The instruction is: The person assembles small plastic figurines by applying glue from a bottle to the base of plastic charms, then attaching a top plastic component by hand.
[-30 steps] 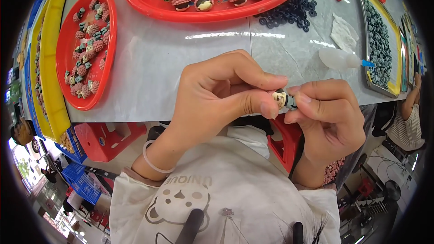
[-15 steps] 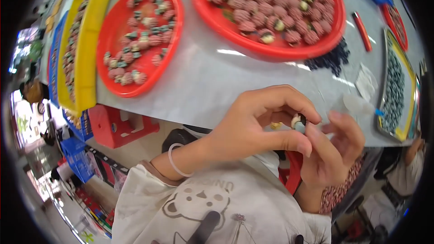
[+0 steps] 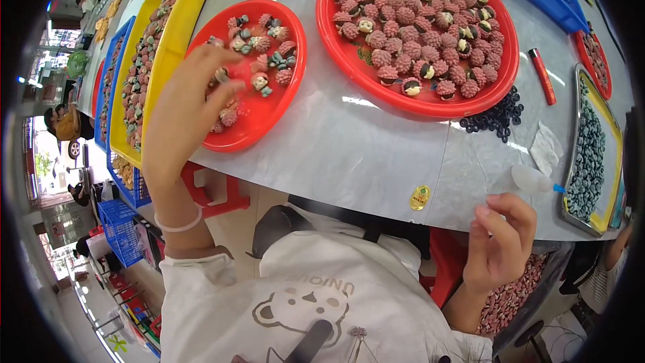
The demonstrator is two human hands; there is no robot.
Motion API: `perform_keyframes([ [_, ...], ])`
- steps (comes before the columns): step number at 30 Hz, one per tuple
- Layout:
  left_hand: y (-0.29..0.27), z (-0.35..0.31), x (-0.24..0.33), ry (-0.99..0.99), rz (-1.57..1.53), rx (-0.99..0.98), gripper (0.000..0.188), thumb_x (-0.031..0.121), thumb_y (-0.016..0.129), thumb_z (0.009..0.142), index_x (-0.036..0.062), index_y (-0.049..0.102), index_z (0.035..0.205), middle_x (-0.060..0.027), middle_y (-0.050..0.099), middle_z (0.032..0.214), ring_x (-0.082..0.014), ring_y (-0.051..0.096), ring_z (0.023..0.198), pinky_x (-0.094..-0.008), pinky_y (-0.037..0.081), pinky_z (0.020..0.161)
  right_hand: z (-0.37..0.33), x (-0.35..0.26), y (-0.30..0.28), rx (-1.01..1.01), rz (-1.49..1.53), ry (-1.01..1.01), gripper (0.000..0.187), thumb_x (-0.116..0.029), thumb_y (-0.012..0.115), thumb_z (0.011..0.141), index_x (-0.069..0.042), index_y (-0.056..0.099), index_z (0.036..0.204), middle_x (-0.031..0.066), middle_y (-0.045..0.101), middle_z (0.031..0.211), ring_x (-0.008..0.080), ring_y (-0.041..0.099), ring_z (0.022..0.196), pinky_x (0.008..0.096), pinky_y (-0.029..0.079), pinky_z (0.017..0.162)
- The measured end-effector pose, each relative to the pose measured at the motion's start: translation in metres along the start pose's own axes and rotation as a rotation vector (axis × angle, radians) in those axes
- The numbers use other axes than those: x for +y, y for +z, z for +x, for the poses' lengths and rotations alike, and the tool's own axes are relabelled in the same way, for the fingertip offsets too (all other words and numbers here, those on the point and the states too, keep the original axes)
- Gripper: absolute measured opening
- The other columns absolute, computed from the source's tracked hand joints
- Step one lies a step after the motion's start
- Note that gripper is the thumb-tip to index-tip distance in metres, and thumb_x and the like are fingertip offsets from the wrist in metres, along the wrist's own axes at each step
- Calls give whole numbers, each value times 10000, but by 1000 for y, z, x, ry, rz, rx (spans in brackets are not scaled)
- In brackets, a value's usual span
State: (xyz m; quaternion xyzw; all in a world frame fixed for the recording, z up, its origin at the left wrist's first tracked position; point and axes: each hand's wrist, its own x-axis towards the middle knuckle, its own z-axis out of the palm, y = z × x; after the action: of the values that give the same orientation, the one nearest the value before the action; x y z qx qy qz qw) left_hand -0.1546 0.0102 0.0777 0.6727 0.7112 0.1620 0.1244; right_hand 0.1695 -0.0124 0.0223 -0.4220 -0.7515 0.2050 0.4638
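My left hand (image 3: pixel 181 104) reaches over the smaller red plate (image 3: pixel 295 77), slightly blurred, thumb and fingers apart. A small piece shows in the gap between them, and no firm grip on it is visible. Around the fingers lie pink ridged bead-like pieces (image 3: pixel 261 44) with pale and grey-green parts attached. My right hand (image 3: pixel 500 242) hangs near the table's front edge, fingers loosely bent and apart, holding nothing. Closest to it is a small white squeeze bottle (image 3: pixel 531 178) with a blue tip, lying on its side.
A larger red plate (image 3: pixel 322 33) holds many pink pieces. To its right are black rings (image 3: pixel 496 117), a red tube (image 3: pixel 542 75), crumpled tissue (image 3: pixel 546 148) and a metal-rimmed tray (image 3: pixel 571 208) of grey-green pieces. A yellow bin (image 3: pixel 191 0) stands left; a gold oval sticker (image 3: pixel 419 197) lies in front.
My left hand has moved from beside my right hand to over the smaller red plate, away with the small piece. My right hand has dropped slightly and now holds nothing.
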Motion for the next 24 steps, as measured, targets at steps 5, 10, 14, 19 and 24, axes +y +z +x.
perform_keyframes([
  [5, 7, 41, 45, 373, -94, -13, 191, 70, 521, 753, 19, 509, 937, -86, 536, 837, -204, 516, 752, -276, 408, 700, -3, 5, -12, 104, -49, 56, 209, 84, 574, 628, -5, 598, 815, 136, 528, 784, 180, 497, 621, 224, 391, 522],
  [10, 52, 79, 46, 471, 118, -20, 127, 71, 513, 755, 14, 510, 869, -113, 529, 812, -244, 514, 747, -295, 412, 688, -9, 3, -26, 38, -23, 100, 170, 105, 495, 707, 31, 561, 845, 129, 523, 803, 146, 477, 677, 203, 378, 546],
  [14, 50, 81, 49, 472, 73, -89, 121, 57, 488, 769, 10, 516, 877, -105, 535, 848, -236, 525, 774, -311, 414, 700, -20, 16, -47, 161, -72, 137, 150, 74, 480, 742, 52, 546, 875, 116, 526, 859, 150, 488, 748, 215, 396, 625],
  [19, 47, 45, 75, 375, -785, -137, 145, 1, 466, 769, -18, 539, 893, -101, 522, 988, -131, 522, 843, -229, 410, 737, -11, 36, -46, 337, -86, 346, 247, 25, 519, 736, 48, 512, 982, 113, 516, 1015, 161, 465, 914, 257, 351, 806],
  [24, 95, -6, 99, 308, -1410, -260, 263, 15, 636, 687, -10, 484, 900, -163, 505, 972, -175, 545, 834, -271, 481, 682, 3, 35, -29, 93, 123, 536, 300, -87, 597, 733, 45, 508, 987, 108, 544, 950, 157, 499, 883, 247, 372, 770],
])
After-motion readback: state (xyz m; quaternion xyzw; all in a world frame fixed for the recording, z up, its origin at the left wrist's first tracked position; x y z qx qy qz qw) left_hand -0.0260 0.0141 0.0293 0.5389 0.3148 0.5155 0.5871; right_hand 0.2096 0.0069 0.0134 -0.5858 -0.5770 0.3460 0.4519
